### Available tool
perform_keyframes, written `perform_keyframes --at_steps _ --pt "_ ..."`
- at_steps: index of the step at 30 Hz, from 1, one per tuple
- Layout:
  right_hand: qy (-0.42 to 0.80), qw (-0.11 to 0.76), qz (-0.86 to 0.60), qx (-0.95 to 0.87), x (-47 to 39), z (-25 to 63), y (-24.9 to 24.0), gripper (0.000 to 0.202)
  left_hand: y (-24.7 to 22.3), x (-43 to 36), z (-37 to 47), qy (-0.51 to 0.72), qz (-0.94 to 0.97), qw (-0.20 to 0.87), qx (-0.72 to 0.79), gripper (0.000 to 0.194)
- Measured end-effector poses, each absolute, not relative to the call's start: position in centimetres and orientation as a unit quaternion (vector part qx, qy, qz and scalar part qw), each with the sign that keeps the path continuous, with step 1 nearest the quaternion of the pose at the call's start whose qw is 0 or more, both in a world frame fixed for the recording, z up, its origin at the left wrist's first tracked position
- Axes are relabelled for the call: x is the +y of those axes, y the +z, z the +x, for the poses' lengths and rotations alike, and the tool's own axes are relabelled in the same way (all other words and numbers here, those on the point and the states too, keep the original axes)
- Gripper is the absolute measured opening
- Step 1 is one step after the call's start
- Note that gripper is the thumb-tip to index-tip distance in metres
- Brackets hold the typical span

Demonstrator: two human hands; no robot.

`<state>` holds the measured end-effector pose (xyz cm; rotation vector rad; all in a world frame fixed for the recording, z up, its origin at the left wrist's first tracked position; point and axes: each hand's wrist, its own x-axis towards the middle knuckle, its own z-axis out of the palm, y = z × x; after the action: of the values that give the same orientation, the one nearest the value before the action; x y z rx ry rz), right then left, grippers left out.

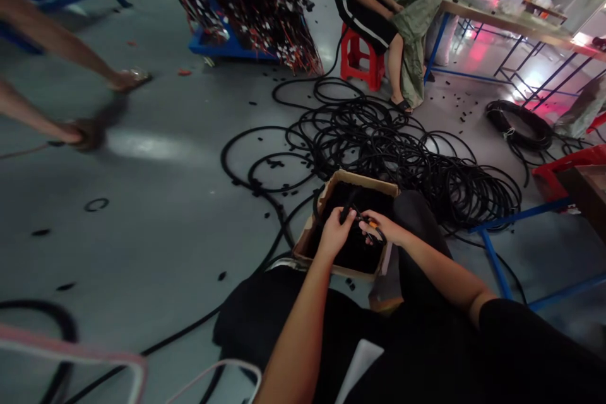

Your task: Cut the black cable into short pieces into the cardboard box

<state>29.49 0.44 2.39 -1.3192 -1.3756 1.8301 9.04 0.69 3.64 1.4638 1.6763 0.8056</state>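
tube (347, 209) in the left hand (336, 230), fingers closed round it, and the right hand (379, 225) is gripping scissors (374, 225), orange showing at the handle, tips close by the tube! both sit above the middle of the carton (372, 183), over a dark heap (348, 259) within its edges. beyond the far edge, black cable (374, 132) sprawls in loops across the floor (180, 221).

Dim room, and pink glare flares upper right!
A pale streak gleams off the floor (156, 233) at left; legs (61, 36) upper left blur beside soft shadow; mid-frame, the box (367, 182) is near-black inside; edges stretch.
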Motion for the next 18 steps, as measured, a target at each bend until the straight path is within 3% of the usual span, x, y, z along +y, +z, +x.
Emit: perform_keyframes --at_steps 8,13,18 --pt "0.623 0.238 -0.533 -0.521 0.4 31.5 1.7 0.067 3.3 0.9 7.6 0.274 0.604 0.353 0.660 0.016" --pt "0.589 0.179 -0.550 -0.565 0.2 33.3 2.2 0.057 3.0 0.4 5.8 0.205 0.605 0.322 0.699 0.034" --pt "0.597 0.145 -0.530 -0.584 -0.1 33.8 2.4 0.058 2.4 -0.4 5.7 0.188 0.622 0.340 0.680 0.034"
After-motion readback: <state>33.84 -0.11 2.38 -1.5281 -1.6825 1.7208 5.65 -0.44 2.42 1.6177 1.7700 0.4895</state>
